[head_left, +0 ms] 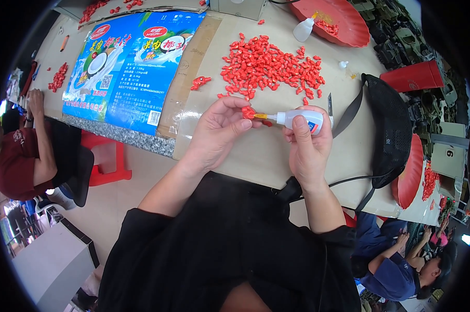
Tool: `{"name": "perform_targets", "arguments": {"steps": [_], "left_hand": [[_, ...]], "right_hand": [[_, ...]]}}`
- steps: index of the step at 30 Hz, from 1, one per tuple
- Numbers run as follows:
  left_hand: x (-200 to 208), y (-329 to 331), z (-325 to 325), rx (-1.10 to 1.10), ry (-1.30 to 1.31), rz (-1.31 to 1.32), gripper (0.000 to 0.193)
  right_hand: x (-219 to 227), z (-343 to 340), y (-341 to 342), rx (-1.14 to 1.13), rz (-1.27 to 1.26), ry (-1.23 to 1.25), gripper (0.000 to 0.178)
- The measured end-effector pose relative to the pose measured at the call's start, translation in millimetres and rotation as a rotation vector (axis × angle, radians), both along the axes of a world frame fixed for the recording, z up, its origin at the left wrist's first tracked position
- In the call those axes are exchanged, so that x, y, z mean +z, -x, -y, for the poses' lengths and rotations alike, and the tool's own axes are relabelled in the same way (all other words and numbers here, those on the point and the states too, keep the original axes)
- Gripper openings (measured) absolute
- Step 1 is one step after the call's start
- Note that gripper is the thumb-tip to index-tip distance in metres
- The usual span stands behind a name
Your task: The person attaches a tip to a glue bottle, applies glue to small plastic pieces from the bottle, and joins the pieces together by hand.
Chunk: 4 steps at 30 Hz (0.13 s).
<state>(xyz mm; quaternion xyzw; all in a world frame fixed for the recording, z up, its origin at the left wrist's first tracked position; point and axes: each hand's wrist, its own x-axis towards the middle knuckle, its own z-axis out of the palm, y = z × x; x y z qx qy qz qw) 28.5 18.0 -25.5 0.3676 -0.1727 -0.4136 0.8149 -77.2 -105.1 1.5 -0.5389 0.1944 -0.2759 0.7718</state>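
Between thumb and fingers my left hand [217, 132] pinches a small red plastic piece [248, 112]. A white glue bottle [303, 120] is gripped in my right hand [310, 148], lying almost level. Its yellowish nozzle tip [262, 116] points left and reaches the red piece; whether glue is coming out is too small to tell. Just beyond my hands a large heap of small red pieces [266, 65] covers the table. Left of the heap lies a longer red figure [200, 82], shaped like an animal.
A blue printed cardboard sheet [126, 99] covers the table's left. At the far right are a red scalloped tray [344, 26], a second glue bottle [303, 30] and a red cup [414, 77]. A black mesh bag [391, 132] lies at right, near a knife blade [330, 104]. People sit at both sides.
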Motion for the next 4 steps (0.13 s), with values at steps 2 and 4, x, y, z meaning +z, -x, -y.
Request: {"name": "perform_targets", "arguments": {"steps": [2, 4], "left_hand": [[-0.4, -0.3, -0.4, -0.006, -0.003, -0.002, 0.024], [-1.1, -0.8, -1.0, -0.019, 0.000, 0.009, 0.025]], "right_hand": [[-0.5, 0.2, -0.1, 0.000, 0.008, -0.006, 0.022], [-0.8, 0.2, -0.2, 0.006, 0.022, 0.010, 0.023]]}}
